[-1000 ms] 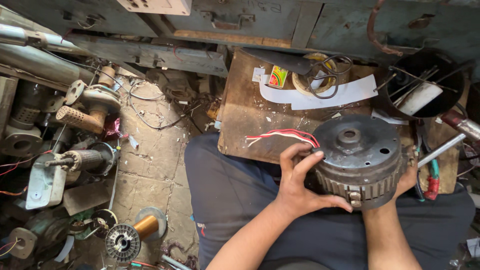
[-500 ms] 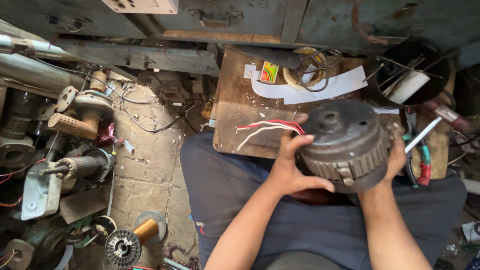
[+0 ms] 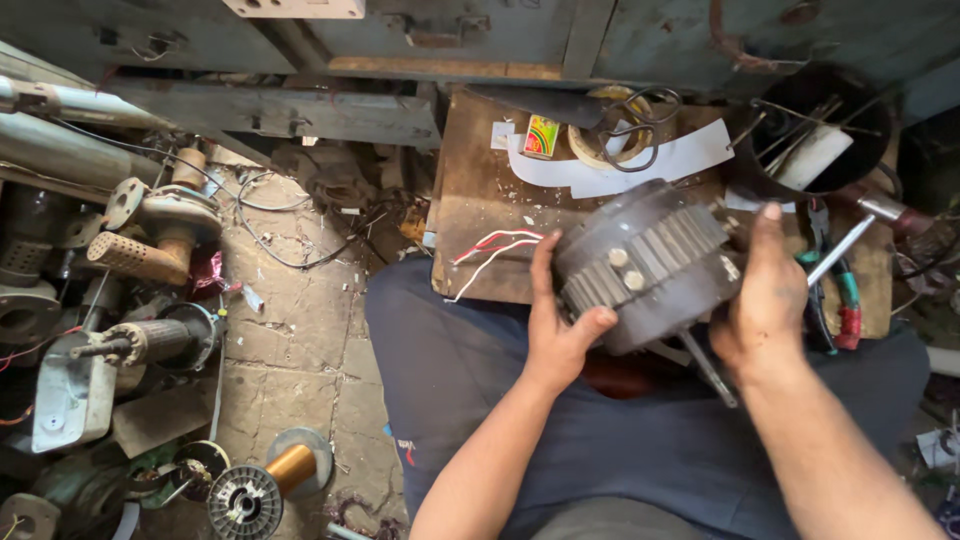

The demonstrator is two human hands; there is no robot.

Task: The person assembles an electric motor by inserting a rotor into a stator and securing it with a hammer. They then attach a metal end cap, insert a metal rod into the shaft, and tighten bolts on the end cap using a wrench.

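A dark grey round electric motor (image 3: pixel 645 262) with a ribbed laminated band and a steel shaft is tilted on its side above my lap. My left hand (image 3: pixel 558 322) grips its left edge, thumb on the lower face. Against the motor's right side presses my right hand (image 3: pixel 768 295), fingers pointing up. Red and white wires (image 3: pixel 492 248) trail from the motor over a worn wooden board (image 3: pixel 478 200).
On the board lie a curved white paper strip (image 3: pixel 640 165), scissors on a tape roll (image 3: pixel 620 130) and a small colourful box (image 3: pixel 541 135). A black tub of tools (image 3: pixel 812 140) stands right. Old motor parts (image 3: pixel 130 340) and a copper wire spool (image 3: pixel 262 485) crowd the stone floor left.
The motor has been tipped from lying face up to lying on its side, shaft now pointing down toward my lap. Both hands shifted with it.
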